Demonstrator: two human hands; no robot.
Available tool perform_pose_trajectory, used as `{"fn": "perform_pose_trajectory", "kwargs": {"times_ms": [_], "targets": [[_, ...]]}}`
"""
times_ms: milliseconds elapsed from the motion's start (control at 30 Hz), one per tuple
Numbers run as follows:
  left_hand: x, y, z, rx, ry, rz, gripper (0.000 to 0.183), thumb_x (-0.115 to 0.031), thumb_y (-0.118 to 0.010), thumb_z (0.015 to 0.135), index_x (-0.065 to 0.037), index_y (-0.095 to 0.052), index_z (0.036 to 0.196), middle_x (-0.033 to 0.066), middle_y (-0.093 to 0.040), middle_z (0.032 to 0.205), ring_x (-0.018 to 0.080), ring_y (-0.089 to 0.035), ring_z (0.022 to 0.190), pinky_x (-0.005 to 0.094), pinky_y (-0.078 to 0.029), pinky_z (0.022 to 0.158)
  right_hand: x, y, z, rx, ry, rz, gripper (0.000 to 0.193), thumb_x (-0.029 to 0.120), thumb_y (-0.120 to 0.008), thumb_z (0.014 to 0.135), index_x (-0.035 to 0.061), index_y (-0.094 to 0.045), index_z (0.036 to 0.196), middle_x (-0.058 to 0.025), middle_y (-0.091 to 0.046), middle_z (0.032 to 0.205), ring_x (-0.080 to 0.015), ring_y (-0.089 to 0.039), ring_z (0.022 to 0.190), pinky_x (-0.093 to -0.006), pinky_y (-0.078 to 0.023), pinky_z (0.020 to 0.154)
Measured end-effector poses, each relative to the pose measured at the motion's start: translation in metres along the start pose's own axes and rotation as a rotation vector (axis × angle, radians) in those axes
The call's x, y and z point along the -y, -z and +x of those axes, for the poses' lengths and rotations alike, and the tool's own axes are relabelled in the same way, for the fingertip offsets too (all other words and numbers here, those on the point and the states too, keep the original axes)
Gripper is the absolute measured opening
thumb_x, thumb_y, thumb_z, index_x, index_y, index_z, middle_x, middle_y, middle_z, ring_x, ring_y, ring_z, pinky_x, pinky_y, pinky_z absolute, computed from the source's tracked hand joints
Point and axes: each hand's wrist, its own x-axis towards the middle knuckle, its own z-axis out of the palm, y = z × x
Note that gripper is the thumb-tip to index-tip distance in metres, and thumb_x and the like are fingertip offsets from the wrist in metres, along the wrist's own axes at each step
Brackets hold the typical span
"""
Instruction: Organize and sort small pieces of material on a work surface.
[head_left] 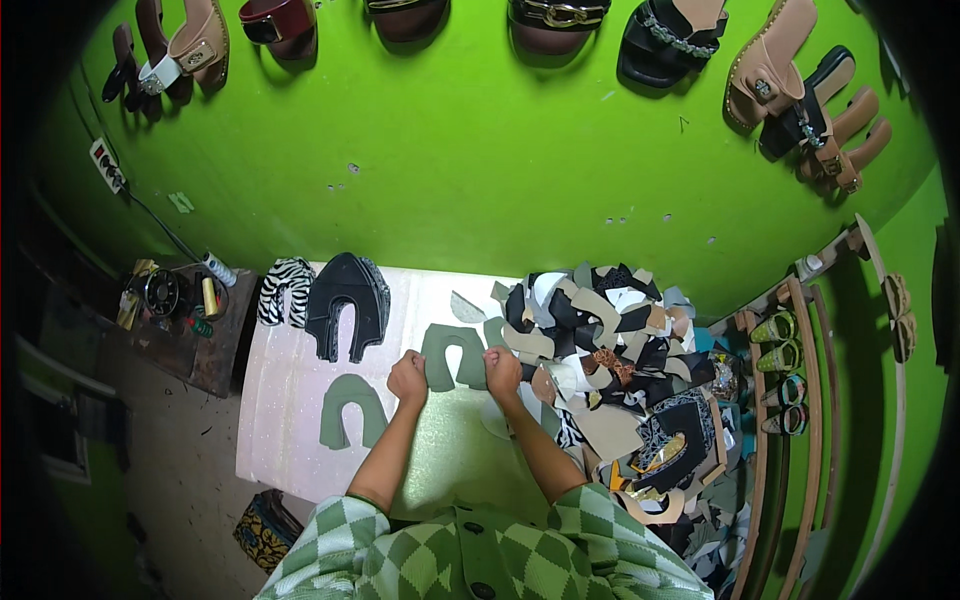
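Observation:
A green horseshoe-shaped shoe upper piece (pixel 436 358) is stretched between my two hands over the white table (pixel 290 440). My left hand (pixel 408 377) is closed on its left edge, and my right hand (pixel 502 370) grips the right edge. Left of my left forearm lies a matching green upper piece (pixel 337 412), flat with its gap toward me. Farther back sit a stack of black upper pieces (pixel 350 285) and, beside it, zebra-striped pieces (pixel 272 298). Small green and grey scraps (pixel 467 308) lie just beyond my right hand.
A large heap of mixed offcuts (pixel 610 425) covers the table's right side. At the far right stands a wooden rack (pixel 803 400) with sandals. Finished sandals (pixel 672 40) hang on the green wall. A small side table (pixel 205 350) at left holds thread spools.

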Motion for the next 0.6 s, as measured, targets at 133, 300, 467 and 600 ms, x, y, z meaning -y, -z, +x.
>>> {"fn": "perform_pose_trajectory", "kwargs": {"times_ms": [133, 300, 467, 600], "targets": [[0.001, 0.009, -0.012, -0.085, -0.098, 0.08, 0.014, -0.022, -0.062, 0.08, -0.009, -0.065, 0.081, 0.0093, -0.065, 0.075, 0.0301, -0.062, 0.072, 0.041, -0.045, 0.06, 0.008, 0.019, -0.01, 0.075, -0.032, 0.074, 0.009, 0.014, -0.065, 0.077, 0.0075, -0.064, 0.083, -0.0097, -0.067, 0.076, -0.0268, -0.065, 0.072, -0.0362, -0.049, 0.064], [0.004, 0.033, -0.03, -0.189, -0.287, 0.106, 0.015, -0.022, -0.06, 0.081, -0.008, -0.064, 0.08, 0.009, -0.064, 0.081, 0.0302, -0.062, 0.073, 0.0414, -0.045, 0.061, 0.032, 0.043, -0.034, 0.04, -0.006, 0.156, 0.01, 0.012, -0.063, 0.079, 0.0053, -0.064, 0.086, -0.0114, -0.067, 0.075, -0.0247, -0.066, 0.072, -0.0333, -0.049, 0.064], [0.021, 0.058, -0.067, 0.11, -0.219, -0.268, 0.019, -0.022, -0.061, 0.082, -0.003, -0.063, 0.082, 0.0122, -0.061, 0.066, 0.0234, -0.062, 0.063, 0.0354, -0.045, 0.058, 0.015, 0.06, -0.086, 0.027, -0.023, 0.369, 0.012, 0.011, -0.063, 0.078, 0.0017, -0.064, 0.086, -0.0123, -0.066, 0.073, -0.0212, -0.065, 0.067, -0.0289, -0.049, 0.063], [0.091, 0.06, -0.112, 0.673, -0.011, -0.554, 0.02, -0.02, -0.061, 0.086, 0.0, -0.062, 0.081, 0.0023, -0.058, 0.06, 0.0107, -0.06, 0.053, 0.0217, -0.039, 0.041, -0.002, 0.072, -0.167, 0.069, -0.051, 0.277, 0.015, 0.012, -0.065, 0.078, -0.0004, -0.064, 0.087, -0.0093, -0.066, 0.075, -0.0125, -0.061, 0.065, -0.025, -0.048, 0.062]]}}
